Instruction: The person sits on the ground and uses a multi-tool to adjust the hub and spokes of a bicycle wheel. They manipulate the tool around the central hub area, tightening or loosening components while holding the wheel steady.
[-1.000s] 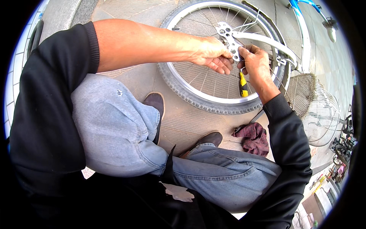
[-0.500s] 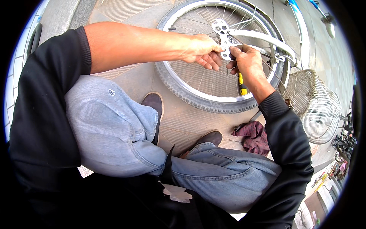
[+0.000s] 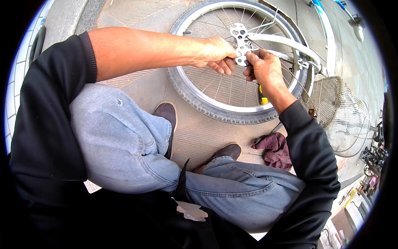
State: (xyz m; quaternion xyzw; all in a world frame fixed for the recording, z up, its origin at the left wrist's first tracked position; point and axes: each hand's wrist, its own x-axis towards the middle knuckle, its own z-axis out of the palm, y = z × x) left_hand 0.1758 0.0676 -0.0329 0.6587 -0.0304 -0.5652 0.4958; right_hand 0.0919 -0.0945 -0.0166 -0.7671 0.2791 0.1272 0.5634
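Note:
A silver multi-hole bicycle wrench (image 3: 239, 34), flat with rounded lobes at its ends, hangs over the hub area of a bicycle wheel (image 3: 203, 104). My left hand (image 3: 217, 54) closes on the wrench's near end from the left, thumb on its edge and the other fingers curled below. From the right, my right hand (image 3: 267, 68) pinches that same end between thumb and fingers. Behind the wrench the hub is mostly hidden, and I cannot tell whether the tool touches it.
A white bicycle frame tube (image 3: 286, 39) runs right from the wheel towards a wire-mesh basket (image 3: 338, 114). A yellow-and-black handle (image 3: 263, 96) shows by the spokes. A dark red cloth (image 3: 277, 151) lies near my right shoe (image 3: 229, 152). Bicycles (image 3: 375, 159) stand far right.
Both hands and the wrench have shifted slightly left. The wrench has turned a little, with more of its flat face and holes showing. The wheel stays in place.

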